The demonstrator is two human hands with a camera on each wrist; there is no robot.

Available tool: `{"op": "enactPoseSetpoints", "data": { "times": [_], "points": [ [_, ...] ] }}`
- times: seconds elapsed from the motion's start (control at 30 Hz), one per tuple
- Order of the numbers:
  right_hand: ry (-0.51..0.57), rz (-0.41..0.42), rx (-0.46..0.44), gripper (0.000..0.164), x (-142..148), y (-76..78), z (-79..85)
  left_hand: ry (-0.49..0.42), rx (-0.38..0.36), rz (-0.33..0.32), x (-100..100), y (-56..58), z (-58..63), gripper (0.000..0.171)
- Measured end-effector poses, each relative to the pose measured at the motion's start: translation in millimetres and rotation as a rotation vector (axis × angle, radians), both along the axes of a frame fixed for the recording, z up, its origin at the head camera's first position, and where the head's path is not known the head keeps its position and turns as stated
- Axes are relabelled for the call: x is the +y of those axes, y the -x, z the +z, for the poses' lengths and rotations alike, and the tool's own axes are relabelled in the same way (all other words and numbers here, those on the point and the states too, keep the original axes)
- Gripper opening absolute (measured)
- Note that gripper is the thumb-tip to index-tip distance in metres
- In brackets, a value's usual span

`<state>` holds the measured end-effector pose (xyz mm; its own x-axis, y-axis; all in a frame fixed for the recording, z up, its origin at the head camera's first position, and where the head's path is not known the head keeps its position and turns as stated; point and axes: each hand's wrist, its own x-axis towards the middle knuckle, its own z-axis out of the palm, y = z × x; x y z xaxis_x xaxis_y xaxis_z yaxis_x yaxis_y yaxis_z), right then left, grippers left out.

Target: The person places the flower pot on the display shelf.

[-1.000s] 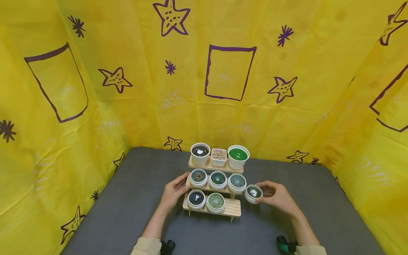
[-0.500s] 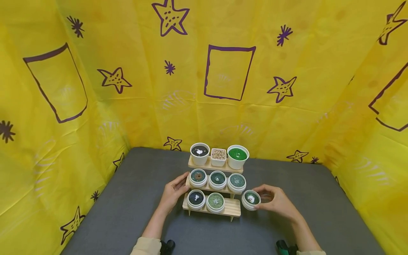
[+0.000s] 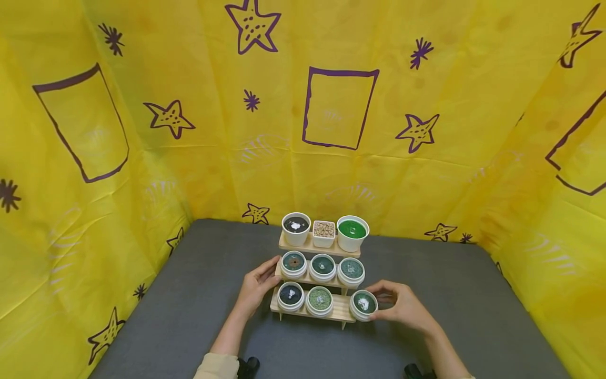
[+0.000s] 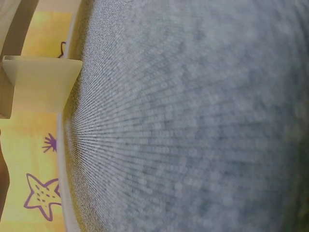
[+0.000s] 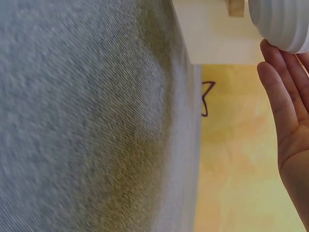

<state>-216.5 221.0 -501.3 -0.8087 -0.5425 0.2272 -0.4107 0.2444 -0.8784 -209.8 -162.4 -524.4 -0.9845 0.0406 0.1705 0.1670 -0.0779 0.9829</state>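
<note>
My right hand [image 3: 402, 306] holds a small white ribbed pot [image 3: 363, 303] with dark green filling and a white patch. The pot is at the right end of the lowest step of a three-tier wooden stand [image 3: 340, 306], overlapping that end in the head view. In the right wrist view, fingers [image 5: 280, 92] lie against the underside of the white pot [image 5: 282, 26]. My left hand [image 3: 256, 286] grips the stand's left end at the middle step, thumb in front and fingers behind. The left wrist view shows a pale stand leg [image 4: 43, 82].
A dark pot [image 3: 291, 296] and a light green pot [image 3: 320, 300] share the lowest step. Three teal pots [image 3: 323, 266] line the middle one. On top stand two tapered cups [image 3: 352, 231] and a square cup of grains [image 3: 324, 231]. Yellow cloth [image 3: 227, 173] encloses the grey table [image 3: 189, 326].
My right hand has brought the dark green pot leftward and nearer, from beside the stand to the lowest step's right end. My left hand stays in place on the stand.
</note>
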Motion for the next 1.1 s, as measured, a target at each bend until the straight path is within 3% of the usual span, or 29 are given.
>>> {"op": "enactPoseSetpoints", "data": {
  "times": [0.23, 0.67, 1.1],
  "points": [
    [-0.008, -0.017, -0.019, 0.043, -11, -5.8, -0.9, 0.006, 0.003, 0.001, 0, -0.4, -0.4, 0.055],
    [-0.055, -0.086, 0.069, 0.045, -21, -10.2, -1.8, 0.009, -0.016, 0.012, 1, -1.2, 0.6, 0.055],
    [-0.028, -0.114, 0.058, 0.046, -28, -12.1, -6.1, 0.008, 0.0, 0.009, 1, -0.2, -0.1, 0.055]
  ]
}}
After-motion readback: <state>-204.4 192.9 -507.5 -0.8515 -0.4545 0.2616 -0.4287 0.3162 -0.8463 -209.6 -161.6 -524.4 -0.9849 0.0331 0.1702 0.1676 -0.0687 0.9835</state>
